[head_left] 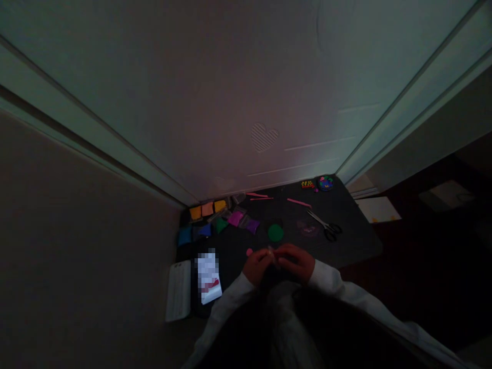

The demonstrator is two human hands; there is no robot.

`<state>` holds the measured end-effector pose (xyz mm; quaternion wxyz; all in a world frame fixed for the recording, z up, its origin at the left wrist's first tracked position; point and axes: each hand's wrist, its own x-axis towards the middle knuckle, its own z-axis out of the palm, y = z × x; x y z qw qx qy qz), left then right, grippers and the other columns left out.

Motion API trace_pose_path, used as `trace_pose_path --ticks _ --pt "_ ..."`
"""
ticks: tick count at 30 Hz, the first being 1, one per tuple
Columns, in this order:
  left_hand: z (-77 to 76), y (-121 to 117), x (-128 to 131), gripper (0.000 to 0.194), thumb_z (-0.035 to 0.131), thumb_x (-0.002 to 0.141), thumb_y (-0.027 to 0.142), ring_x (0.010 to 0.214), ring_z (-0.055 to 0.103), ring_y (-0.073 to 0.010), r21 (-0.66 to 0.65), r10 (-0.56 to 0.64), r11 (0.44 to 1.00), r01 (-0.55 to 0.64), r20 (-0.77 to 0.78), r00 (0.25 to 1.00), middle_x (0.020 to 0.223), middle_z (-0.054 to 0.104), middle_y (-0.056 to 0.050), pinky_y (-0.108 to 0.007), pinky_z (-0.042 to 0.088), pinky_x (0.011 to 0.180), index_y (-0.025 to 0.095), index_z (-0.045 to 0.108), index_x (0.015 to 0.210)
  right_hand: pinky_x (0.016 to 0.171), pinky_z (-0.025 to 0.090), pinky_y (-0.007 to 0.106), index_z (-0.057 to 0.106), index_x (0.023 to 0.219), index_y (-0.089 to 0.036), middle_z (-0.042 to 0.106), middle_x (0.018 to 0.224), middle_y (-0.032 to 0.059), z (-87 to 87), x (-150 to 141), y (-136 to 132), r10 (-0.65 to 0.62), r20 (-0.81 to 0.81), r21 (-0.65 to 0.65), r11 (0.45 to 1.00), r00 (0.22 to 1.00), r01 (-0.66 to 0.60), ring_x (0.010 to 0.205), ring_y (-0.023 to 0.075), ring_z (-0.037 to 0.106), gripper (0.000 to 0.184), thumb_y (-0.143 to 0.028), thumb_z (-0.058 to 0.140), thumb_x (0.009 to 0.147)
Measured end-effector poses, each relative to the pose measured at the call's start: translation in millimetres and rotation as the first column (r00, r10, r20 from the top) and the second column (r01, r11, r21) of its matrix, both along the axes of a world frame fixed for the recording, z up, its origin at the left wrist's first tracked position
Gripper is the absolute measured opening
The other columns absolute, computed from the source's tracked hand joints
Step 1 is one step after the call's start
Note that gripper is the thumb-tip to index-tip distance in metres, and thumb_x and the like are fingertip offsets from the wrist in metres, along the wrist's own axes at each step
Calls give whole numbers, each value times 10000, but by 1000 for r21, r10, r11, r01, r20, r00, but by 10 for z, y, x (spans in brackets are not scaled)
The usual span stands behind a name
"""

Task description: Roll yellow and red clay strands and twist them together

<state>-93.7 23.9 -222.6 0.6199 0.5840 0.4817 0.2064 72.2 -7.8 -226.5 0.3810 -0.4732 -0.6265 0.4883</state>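
Observation:
Near the front edge of the dark table, my left hand [257, 265] and my right hand [296, 262] meet with fingers bent inward. Between their fingertips is a small pale pinkish, partly see-through piece [273, 258]; dim light hides its exact kind. Both hands are closed on it. Just beyond my left hand lies a small pink lump [249, 252]. A flat green disc [275, 232] rests behind the hands. To its right lie a crumpled clear pinkish wrapper [308, 229] and scissors [326, 225] with black handles, blades slightly apart.
Several coloured packets [236, 218] lie at the back left. A lit phone [208, 279] is at the left, beside a white panel [179, 291]. Thin pink tools [299, 203] lie along the back. A round multicoloured item [326, 183] stands near the wall [215, 128].

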Motion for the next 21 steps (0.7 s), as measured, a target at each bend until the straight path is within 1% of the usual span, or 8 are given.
trace_pose_path --ticks 2,4,7,9,11,13,17,21 --pt "28 -8 23 237 401 712 339 716 527 -141 -17 15 1000 -15 7 1000 687 596 3 -277 372 751 174 561 653 773 417 295 552 1010 -230 572 930 49 75 -38 2 42 -4 5 999 999 -42 871 147 521 266 -283 475 761" --pt "56 -14 32 226 404 707 332 703 523 -140 -24 25 999 -24 25 999 672 587 -2 -275 377 737 174 544 627 792 409 298 555 1015 -231 575 950 49 118 -53 0 49 1 -2 999 999 -49 891 151 520 270 -285 472 764" --pt "96 -8 21 254 387 718 329 686 511 -134 4 -5 1000 5 65 998 659 567 -13 -263 380 714 175 515 562 813 402 302 566 1008 -229 581 953 50 155 -41 1 61 -1 2 998 998 -61 904 156 523 271 -294 477 761" --pt "103 1 10 282 371 731 337 669 500 -127 2 -24 1000 24 112 993 646 551 -14 -253 383 689 173 499 540 823 398 306 569 1006 -225 583 959 53 176 -29 7 69 -3 13 998 998 -69 911 158 524 271 -297 475 762" --pt "87 6 4 293 371 741 354 647 488 -119 -32 -12 999 18 152 988 628 537 -7 -246 384 665 169 491 548 827 398 308 574 996 -219 584 957 57 200 -24 16 69 0 19 997 998 -69 914 158 523 265 -296 473 764" --pt "55 5 3 303 386 743 379 634 479 -116 -46 13 999 -7 144 989 613 531 -1 -245 379 659 159 498 567 820 404 305 579 983 -214 587 942 56 223 -28 23 67 8 22 998 998 -67 902 155 527 258 -300 479 761" --pt "15 -7 10 313 418 736 402 653 473 -120 14 21 1000 -22 82 996 632 539 -5 -250 364 666 133 547 638 790 422 297 591 945 -204 590 910 55 254 -44 25 56 11 40 998 998 -57 866 148 536 240 -306 505 746" --pt "51 -15 21 336 409 745 400 607 462 -107 6 20 1000 -20 112 993 583 510 5 -241 366 638 134 515 567 771 432 294 593 935 -204 591 892 54 271 -47 19 36 3 27 999 999 -36 852 147 542 233 -310 508 746"
